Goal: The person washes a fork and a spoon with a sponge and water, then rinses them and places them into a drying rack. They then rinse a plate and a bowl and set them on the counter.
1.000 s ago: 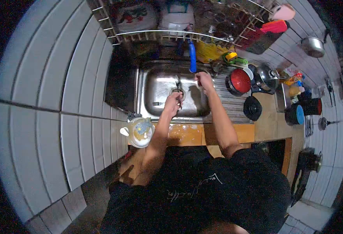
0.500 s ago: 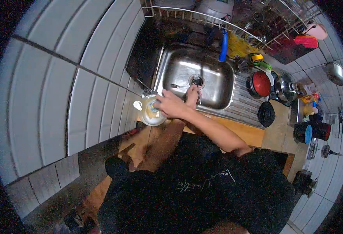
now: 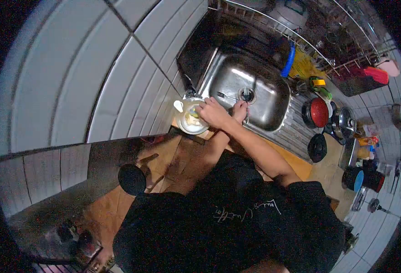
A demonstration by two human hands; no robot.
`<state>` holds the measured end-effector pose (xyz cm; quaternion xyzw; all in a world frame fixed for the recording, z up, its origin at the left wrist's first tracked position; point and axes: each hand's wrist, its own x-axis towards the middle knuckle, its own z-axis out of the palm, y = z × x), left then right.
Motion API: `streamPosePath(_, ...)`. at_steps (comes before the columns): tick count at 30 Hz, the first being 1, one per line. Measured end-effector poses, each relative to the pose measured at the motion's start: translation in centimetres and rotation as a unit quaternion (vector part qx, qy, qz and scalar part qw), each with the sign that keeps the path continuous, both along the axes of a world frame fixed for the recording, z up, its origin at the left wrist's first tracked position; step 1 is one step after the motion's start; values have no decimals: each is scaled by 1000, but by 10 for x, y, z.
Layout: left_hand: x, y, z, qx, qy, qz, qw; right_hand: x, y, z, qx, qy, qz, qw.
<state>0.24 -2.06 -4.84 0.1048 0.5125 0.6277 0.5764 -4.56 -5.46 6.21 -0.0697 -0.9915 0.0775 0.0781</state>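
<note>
At the sink's near edge, my left hand [image 3: 240, 111] is closed on a fork [image 3: 247, 93] whose tines point over the drain. A second fork [image 3: 223, 95] extends leftward from beside this hand. My right arm crosses over my left. My right hand [image 3: 214, 113] reaches into a pale round bowl [image 3: 192, 130] on the counter left of the sink [image 3: 266, 107]. Its fingers are bent against a yellow-green piece [image 3: 194, 115] that looks like a sponge. Their tips are partly hidden. Pale, whitish matter shows in the bowl.
Right of the basin are a red bowl [image 3: 319, 113], a black lid-like item [image 3: 317, 147] and a pot with a glass lid [image 3: 346, 120]. A wire rack [image 3: 255, 20] stands behind the sink. Tiled wall [image 3: 132, 91] borders the left side.
The view has turned and shifted, so the sink and bowl appear farther right. My right hand stays at the bowl, where the yellow-green piece now shows. My left hand remains by the forks.
</note>
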Motion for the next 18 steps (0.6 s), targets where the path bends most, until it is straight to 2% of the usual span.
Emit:
streamPosePath(2,1,3,-4,-14,9,5,1000,-4,3,5,-107,2,-3,994)
streamPosePath(3,-1,1,0,-13,8,9,1000,-7,5,2,-106,1,2,994)
streamPosePath(5,-3,-2,8,-25,44,-14,999,-10,7,-5,-264,55,4,963)
streamPosePath(6,-2,-2,3,-24,43,-12,999,-9,8,-3,-274,24,-7,961)
streamPosePath(7,-2,-2,-1,-17,33,-12,999,-9,8,0,-273,23,-5,962)
streamPosePath(9,-3,-4,-3,-10,25,-10,1000,-12,7,6,-119,44,-77,989)
streamPosePath(13,-3,-5,-2,-19,35,5,999,-15,4,30,-105,93,-89,986)
streamPosePath(15,-4,-3,-12,-15,31,4,999,-18,-3,44,-196,161,-30,967)
streamPosePath(18,-3,1,-24,1,94,-18,995,-26,-15,66,-167,223,24,960)
